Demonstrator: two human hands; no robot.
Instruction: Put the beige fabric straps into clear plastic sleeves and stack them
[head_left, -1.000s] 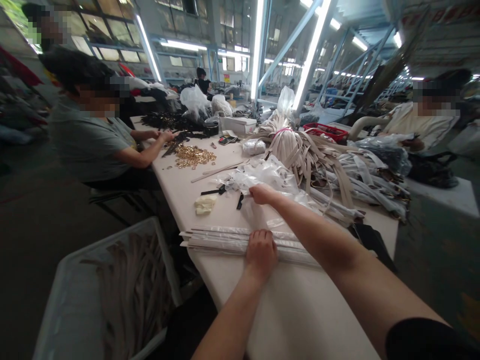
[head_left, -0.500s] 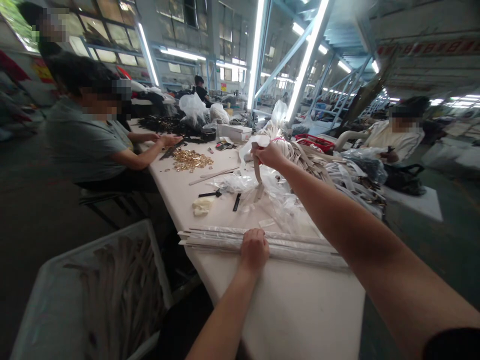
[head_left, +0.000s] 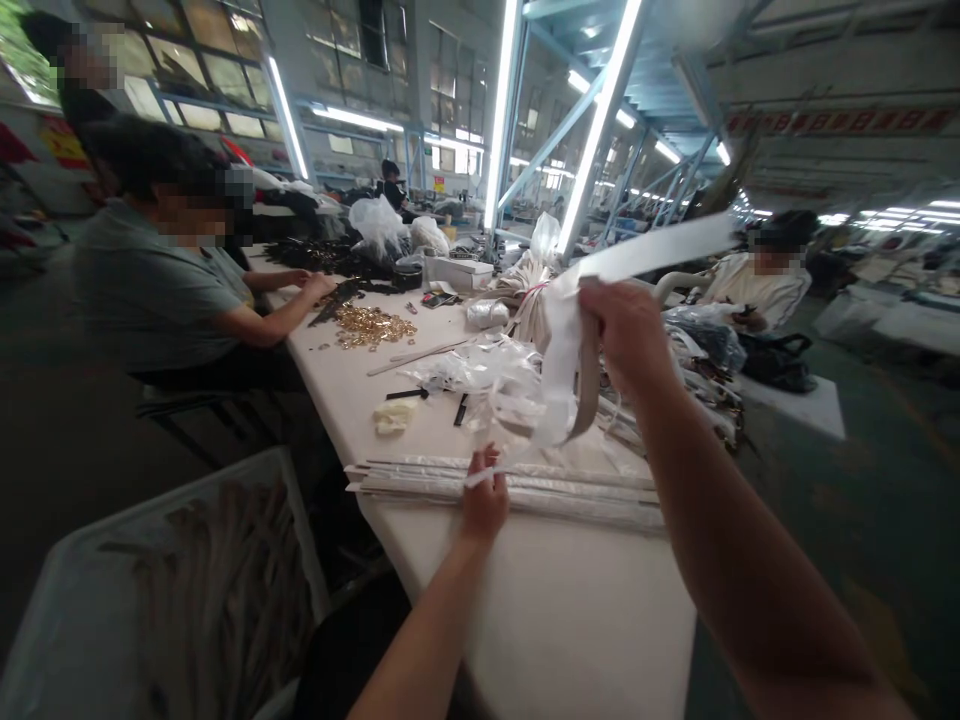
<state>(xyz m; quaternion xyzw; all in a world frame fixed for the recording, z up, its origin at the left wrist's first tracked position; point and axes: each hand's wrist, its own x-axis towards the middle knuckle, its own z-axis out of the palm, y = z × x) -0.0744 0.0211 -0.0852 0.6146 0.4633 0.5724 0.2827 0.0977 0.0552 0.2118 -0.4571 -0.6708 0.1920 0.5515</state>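
Your right fingers [head_left: 604,305] are pinched shut on a pale strap [head_left: 589,395] lifted clear of the bench [head_left: 570,620]; your left fingers [head_left: 486,470] curl, pressing on the film-wrapped straps [head_left: 570,490].

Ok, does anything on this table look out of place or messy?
Crumpled clear plastic film lies loose in a heap on the white table, unlike the neatly aligned sleeved strips under the left hand. Gold metal fittings also sit in a loose, scattered spill farther along the table.
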